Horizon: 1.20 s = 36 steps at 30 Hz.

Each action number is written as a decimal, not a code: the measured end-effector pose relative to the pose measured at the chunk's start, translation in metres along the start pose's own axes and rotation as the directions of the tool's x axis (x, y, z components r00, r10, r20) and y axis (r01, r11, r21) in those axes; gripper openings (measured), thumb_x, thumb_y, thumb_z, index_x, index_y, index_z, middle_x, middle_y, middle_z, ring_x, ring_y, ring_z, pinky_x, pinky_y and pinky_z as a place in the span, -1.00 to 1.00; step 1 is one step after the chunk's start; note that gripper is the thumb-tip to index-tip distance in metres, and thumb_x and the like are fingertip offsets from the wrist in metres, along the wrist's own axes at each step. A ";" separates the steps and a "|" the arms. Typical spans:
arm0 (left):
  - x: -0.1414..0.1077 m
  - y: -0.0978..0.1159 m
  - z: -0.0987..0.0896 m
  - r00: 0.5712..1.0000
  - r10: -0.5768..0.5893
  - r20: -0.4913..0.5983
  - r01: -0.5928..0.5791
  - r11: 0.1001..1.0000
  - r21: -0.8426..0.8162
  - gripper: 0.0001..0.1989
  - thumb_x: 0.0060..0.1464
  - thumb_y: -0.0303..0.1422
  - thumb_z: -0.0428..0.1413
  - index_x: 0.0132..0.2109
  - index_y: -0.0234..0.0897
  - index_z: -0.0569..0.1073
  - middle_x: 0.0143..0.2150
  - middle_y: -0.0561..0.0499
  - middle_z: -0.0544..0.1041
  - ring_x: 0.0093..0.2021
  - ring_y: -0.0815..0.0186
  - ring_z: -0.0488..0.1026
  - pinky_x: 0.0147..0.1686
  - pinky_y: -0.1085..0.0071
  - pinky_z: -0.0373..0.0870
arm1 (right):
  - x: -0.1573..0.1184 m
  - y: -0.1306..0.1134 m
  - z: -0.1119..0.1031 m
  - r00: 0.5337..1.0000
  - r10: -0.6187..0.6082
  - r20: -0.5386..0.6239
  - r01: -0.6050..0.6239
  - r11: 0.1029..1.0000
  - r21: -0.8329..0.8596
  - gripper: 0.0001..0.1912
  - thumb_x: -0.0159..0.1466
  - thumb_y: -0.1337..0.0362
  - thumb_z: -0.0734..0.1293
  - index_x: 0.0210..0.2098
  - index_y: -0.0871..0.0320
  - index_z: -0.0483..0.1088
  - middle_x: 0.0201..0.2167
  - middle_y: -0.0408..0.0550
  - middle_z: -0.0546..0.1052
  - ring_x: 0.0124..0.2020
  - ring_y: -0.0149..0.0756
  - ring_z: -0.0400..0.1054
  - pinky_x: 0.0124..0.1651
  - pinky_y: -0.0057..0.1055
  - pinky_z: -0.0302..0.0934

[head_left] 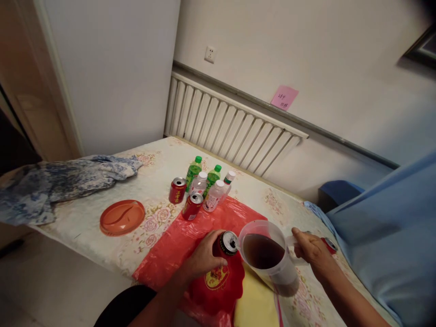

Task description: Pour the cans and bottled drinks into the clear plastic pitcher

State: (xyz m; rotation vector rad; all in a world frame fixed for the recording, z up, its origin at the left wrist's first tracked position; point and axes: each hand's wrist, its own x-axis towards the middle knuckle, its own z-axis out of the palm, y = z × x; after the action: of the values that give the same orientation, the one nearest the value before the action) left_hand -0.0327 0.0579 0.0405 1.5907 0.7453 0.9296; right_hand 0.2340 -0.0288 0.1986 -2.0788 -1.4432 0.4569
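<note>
My left hand (206,254) is wrapped round a red drink can (227,244) with an opened top, above a red scalloped plate (235,290). My right hand (311,249) grips the handle of a clear plastic pitcher (288,277) that contains dark brown liquid. The pitcher leans to the left, and its spout meets the can's rim. Whether liquid is flowing into the can cannot be made out. Under the plate lies a red plastic sheet (163,259), with a folded yellow cloth (257,302) beside it.
Beyond my hands stand two red cans (177,190), green-capped bottles (193,171) and white-capped bottles (213,197). An orange-red divided dish (122,218) lies at left, near a patterned cloth (85,177). Another can (329,245) lies behind my right hand, near a blue curtain (384,227).
</note>
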 end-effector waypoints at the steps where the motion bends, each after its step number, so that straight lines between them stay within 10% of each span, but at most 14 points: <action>1: 0.000 0.000 0.000 1.000 -0.002 0.006 0.002 1.000 0.005 -0.25 -0.29 -0.59 0.23 0.15 -0.20 0.38 0.18 -0.06 0.46 0.21 0.06 0.35 0.25 0.17 0.26 | 0.000 0.000 0.000 1.000 -0.006 0.000 0.006 1.000 -0.005 -0.37 0.22 -0.23 0.09 -0.77 0.05 0.14 -0.73 -0.16 0.20 -0.62 -0.34 0.05 -0.42 -0.31 -0.03; 36: 0.000 -0.004 0.000 1.000 -0.014 0.018 0.014 1.000 0.025 -0.22 -0.28 -0.58 0.25 0.18 -0.24 0.36 0.21 -0.12 0.43 0.24 0.05 0.33 0.28 0.19 0.23 | -0.002 -0.013 -0.003 0.997 -0.080 -0.016 0.078 0.994 -0.076 -0.38 0.25 -0.18 0.11 -0.79 0.05 0.12 -0.78 -0.11 0.27 -0.66 -0.30 0.13 -0.50 -0.33 0.06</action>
State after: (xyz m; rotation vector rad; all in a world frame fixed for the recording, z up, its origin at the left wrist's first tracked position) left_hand -0.0327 0.0592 0.0370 1.6113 0.7567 0.8981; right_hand 0.2256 -0.0284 0.2090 -2.0696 -1.5469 0.3551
